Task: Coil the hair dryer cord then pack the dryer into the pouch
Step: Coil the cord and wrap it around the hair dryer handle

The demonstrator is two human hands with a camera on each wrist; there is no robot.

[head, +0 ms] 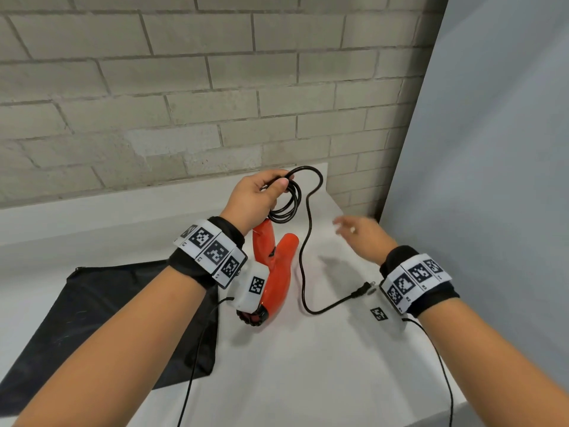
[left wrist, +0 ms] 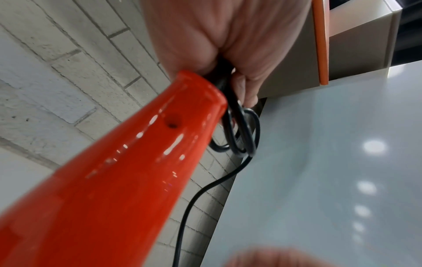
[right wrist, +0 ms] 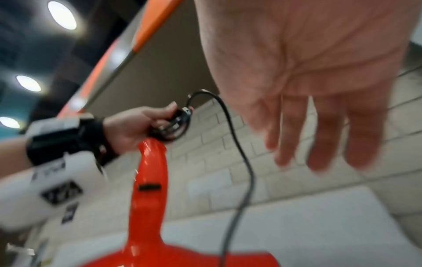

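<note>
An orange hair dryer [head: 278,272] lies on the white table [head: 308,365], handle pointing away from me. My left hand [head: 261,192] grips several loops of the black cord [head: 288,201] just above the handle's end [left wrist: 200,86]. The rest of the cord [head: 308,241] arcs up, drops down the table and ends in the plug [head: 363,289]. My right hand [head: 360,232] hovers with straight fingers to the right of the loose cord, holding nothing; in the right wrist view its fingers [right wrist: 319,135] are spread and blurred. The black pouch [head: 92,318] lies flat at the left.
A grey brick wall [head: 215,87] stands behind the table and a pale panel [head: 492,149] closes the right side. A small black-and-white marker [head: 378,313] is stuck on the table near the plug. Thin sensor cables [head: 443,365] run from both wristbands.
</note>
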